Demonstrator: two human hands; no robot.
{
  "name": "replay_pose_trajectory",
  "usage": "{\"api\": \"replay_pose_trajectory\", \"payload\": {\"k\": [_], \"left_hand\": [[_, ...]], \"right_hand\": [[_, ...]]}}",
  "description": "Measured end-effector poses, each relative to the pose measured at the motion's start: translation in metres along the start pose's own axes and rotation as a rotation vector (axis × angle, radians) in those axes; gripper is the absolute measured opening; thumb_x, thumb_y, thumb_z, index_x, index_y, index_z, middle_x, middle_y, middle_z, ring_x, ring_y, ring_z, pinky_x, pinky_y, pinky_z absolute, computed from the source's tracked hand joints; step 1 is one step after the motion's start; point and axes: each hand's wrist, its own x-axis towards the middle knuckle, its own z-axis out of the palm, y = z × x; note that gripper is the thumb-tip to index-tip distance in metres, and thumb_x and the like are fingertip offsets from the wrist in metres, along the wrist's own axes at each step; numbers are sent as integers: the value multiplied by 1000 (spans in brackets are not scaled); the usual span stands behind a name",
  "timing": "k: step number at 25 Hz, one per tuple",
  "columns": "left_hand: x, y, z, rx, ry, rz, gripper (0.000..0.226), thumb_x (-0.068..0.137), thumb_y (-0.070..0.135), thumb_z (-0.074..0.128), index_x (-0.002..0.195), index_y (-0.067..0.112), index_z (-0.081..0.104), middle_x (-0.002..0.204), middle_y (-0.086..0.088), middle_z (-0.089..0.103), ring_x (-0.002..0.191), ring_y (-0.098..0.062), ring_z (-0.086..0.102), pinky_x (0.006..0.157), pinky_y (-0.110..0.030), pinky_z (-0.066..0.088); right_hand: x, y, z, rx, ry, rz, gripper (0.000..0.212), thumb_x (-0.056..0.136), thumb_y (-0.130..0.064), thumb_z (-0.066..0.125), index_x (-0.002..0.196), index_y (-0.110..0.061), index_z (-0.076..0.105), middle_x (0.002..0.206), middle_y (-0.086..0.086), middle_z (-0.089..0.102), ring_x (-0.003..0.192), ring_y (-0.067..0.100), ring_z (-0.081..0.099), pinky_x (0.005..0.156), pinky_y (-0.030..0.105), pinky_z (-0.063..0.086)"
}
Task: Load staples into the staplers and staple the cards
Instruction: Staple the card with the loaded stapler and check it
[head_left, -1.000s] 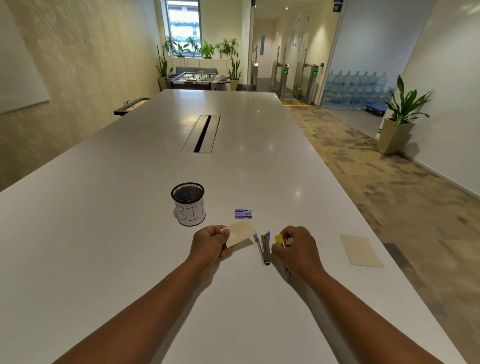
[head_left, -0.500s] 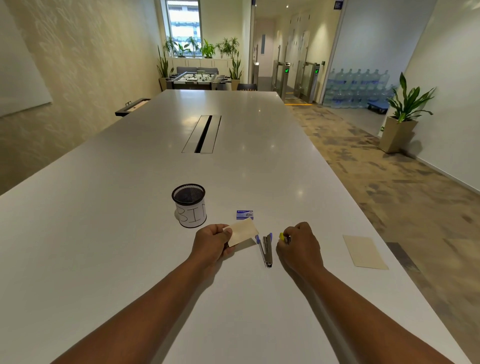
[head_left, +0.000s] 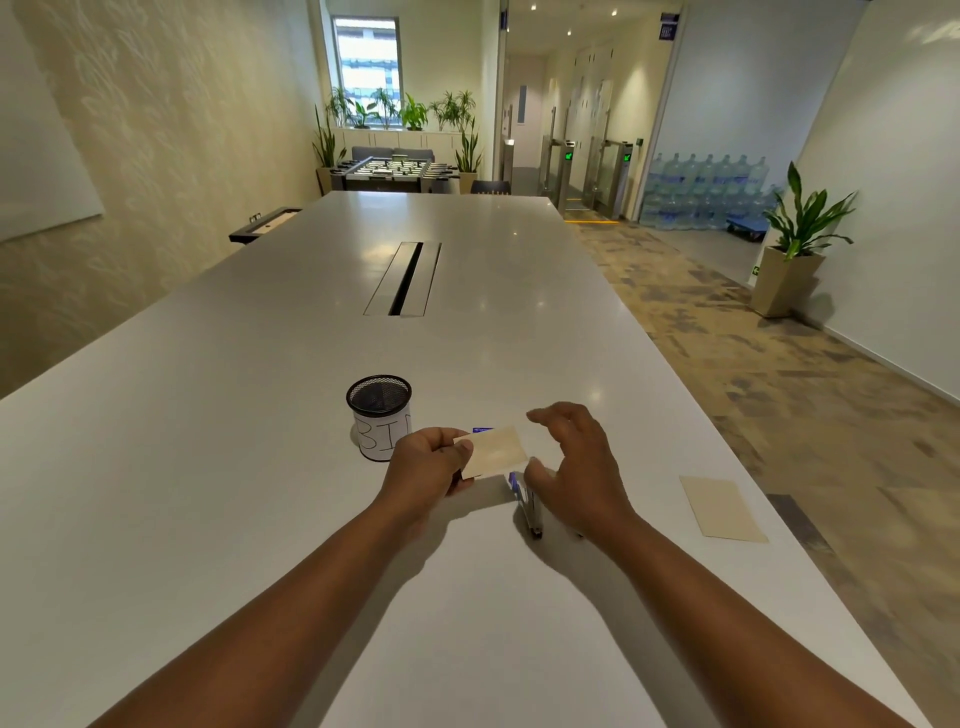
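Card (head_left: 493, 453), beige: judged light, thin, bendable; left hand (head_left: 426, 467) fingers pinch its left edge, right hand (head_left: 574, 460) fingers spread, empty, above stapler (head_left: 527, 506) on tabletop (head_left: 208, 467).

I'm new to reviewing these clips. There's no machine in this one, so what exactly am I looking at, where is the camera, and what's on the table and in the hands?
No robot here: a person works bare-handed, filmed by a wide-angle camera on their head, looking forward and down. The left hand pinches a beige card above the long white table. The right hand is spread open beside the card, holding nothing. Under it lies a stapler. Nearby stand a mesh cup labelled BIN, a small blue box mostly hidden behind the card, and another card to the right.
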Motion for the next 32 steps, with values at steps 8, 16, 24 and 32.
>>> {"api": "replay_pose_trajectory", "payload": {"k": [8,16,24,32], "left_hand": [[-32,45,1,24,-44,155,8,96,15,66,99,16,73,87,-9,73,78,-21,72,63,-24,60],[-60,59,11,-59,-154,200,23,94,21,71,117,21,67,116,-15,70,97,-18,68,89,-37,54],[-72,72,8,-134,-116,226,16,95,7,67,105,17,73,100,-10,79,84,-15,73,67,-20,57],[-74,88,10,-248,-33,75,16,94,3,64,96,15,75,90,-14,69,60,-16,63,48,-21,52]], "right_hand": [[-11,-55,-15,-243,145,-376,20,83,-18,75,103,-22,77,106,-2,72,98,25,62,76,37,49],[-16,-99,-31,836,95,388,15,85,-12,73,98,-19,68,87,3,75,84,28,75,71,40,63],[-15,-109,-55,991,30,511,9,93,-14,59,97,-13,67,80,3,76,62,11,68,52,24,52],[-14,-110,-63,992,31,405,25,90,-3,56,85,-19,75,65,5,65,55,15,58,52,26,51]]}}
